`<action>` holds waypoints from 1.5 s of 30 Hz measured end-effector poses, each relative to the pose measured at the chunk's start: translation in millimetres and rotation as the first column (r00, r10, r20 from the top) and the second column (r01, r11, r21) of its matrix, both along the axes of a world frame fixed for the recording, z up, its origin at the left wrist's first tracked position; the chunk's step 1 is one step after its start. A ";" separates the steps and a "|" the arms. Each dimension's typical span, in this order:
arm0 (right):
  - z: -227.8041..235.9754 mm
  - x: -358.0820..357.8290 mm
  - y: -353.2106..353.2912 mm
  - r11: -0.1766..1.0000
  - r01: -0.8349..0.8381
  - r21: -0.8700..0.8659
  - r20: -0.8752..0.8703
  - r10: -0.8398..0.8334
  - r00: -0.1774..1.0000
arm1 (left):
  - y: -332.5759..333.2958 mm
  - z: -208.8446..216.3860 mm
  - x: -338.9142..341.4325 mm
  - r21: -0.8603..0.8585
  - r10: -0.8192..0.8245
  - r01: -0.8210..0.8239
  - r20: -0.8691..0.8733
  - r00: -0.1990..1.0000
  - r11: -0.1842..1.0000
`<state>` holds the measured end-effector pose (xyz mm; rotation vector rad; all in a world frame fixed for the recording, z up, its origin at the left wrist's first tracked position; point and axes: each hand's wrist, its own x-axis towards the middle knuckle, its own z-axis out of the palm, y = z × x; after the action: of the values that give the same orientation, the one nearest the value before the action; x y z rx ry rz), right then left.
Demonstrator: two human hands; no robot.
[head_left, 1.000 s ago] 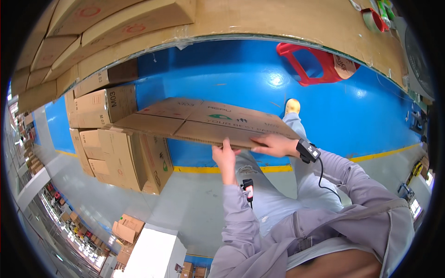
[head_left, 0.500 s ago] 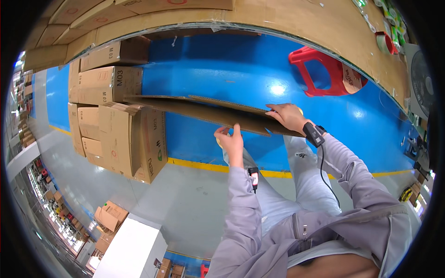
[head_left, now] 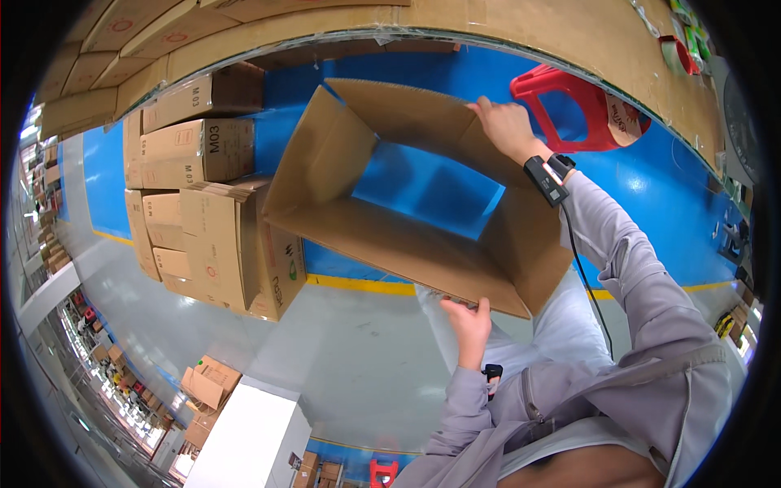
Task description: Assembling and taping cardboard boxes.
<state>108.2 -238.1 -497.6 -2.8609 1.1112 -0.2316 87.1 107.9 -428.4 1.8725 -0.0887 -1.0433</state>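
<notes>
A large brown cardboard box (head_left: 423,248) hangs between my hands, spread into a rectangular sleeve. Blue floor shows through its middle, so both ends are unclosed. My left hand (head_left: 469,321) grips the near wall's edge, thumb on the inner side and fingers partly hidden beyond the rim. Around the top edge of the far wall, toward the right, my right hand (head_left: 506,128) is closed. Each wrist carries a small black strapped device, and a cable runs from the right one along my arm.
Stacked cartons (head_left: 191,150) stand at left, with flattened cardboard sheets (head_left: 215,244) leaning on them. A red plastic stool (head_left: 598,122) is beneath the far cardboard-covered table (head_left: 521,32), which holds a tape roll (head_left: 674,55). Behind at lower left stands a white cabinet (head_left: 244,435).
The flat, folded cardboard has been pulled apart into an unfolded box. My left hand moved nearer and right; my right hand moved farther away.
</notes>
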 end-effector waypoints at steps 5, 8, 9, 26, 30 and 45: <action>-2.0 -26.9 0.9 0.981 0.181 0.075 -0.054 -0.178 0.983 | -1.6 3.8 -7.4 0.090 -0.021 0.021 0.002 1.000 0.996; -5.8 -44.1 30.1 0.974 0.099 0.202 -0.028 -0.095 0.995 | 1.2 -29.5 -4.1 0.234 -0.074 0.112 -0.166 0.983 0.966; -1.8 -47.0 37.8 0.962 0.068 0.266 -0.019 -0.065 0.998 | 7.0 -40.7 -9.2 0.232 -0.070 0.109 -0.173 0.983 0.967; 19.8 37.7 55.4 0.817 -0.199 0.542 0.023 0.222 0.975 | -17.6 -47.6 -107.7 0.221 0.351 -0.279 -0.704 0.617 0.935; 14.9 35.0 45.6 0.750 -0.405 0.523 0.032 0.457 0.889 | -66.3 -32.2 -132.8 0.347 0.564 -0.473 -0.679 0.469 0.810; 9.5 21.7 20.5 0.751 -0.405 0.522 -0.054 0.503 0.863 | -30.7 -58.4 -24.2 0.515 0.248 -0.232 0.039 0.968 0.825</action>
<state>129.9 -217.7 -488.1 -2.5905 0.3579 0.3241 62.9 77.1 -486.8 2.2724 0.4847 -0.9775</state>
